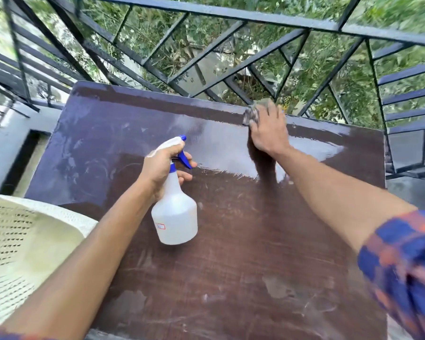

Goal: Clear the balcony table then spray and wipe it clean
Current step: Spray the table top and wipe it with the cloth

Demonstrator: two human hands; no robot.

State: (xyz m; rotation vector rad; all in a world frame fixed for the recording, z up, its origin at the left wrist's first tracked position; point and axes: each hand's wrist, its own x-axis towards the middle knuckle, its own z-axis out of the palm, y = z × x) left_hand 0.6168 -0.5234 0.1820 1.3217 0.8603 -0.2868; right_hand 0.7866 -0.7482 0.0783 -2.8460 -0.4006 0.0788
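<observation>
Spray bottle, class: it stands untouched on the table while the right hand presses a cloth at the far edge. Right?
No. The head view shows the left hand gripping the spray bottle by its neck; the right hand does press the cloth at the far edge of the table.

A black metal railing (231, 18) of slanted and crossing bars runs along the far edge of the balcony and turns down both sides. Beyond it lies dense green foliage (341, 69) in bright daylight. A dark brown table (255, 253) stands against the railing, its far part glossy with pale reflected light. A cream perforated plastic chair (22, 241) sits at the table's near left corner. A grey ledge (5, 148) borders the left side, and grey floor (412, 192) shows at the right.
</observation>
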